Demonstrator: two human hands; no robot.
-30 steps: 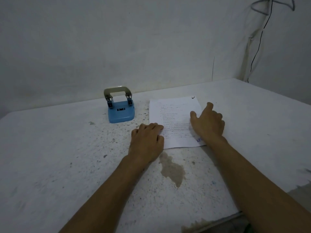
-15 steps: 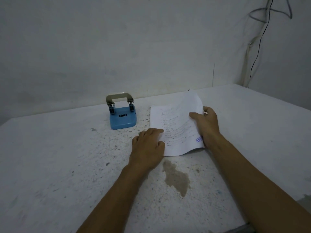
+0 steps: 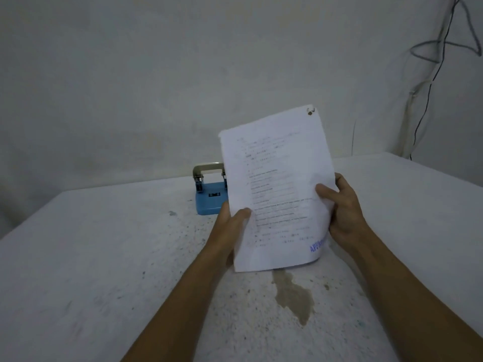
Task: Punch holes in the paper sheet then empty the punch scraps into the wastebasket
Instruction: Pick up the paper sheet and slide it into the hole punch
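A white printed paper sheet [image 3: 277,184] with a blue stamp at its lower right is held upright above the table, tilted a little to the right. My left hand [image 3: 231,226] grips its lower left edge, thumb on the front. My right hand [image 3: 342,212] grips its right edge, thumb across the print. A blue hole punch [image 3: 210,197] with a beige lever stands on the table behind the sheet; the paper hides its right side. No wastebasket is in view.
The white speckled table [image 3: 104,257] carries a brownish stain [image 3: 292,296] just below the sheet. A plain wall stands behind, with cables [image 3: 428,82] hanging in the right corner. The table's right edge runs diagonally at the far right.
The sheet lay flat on the table; both hands have lifted it upright. My left hand went from resting on it to gripping its left edge. The view has tilted up.
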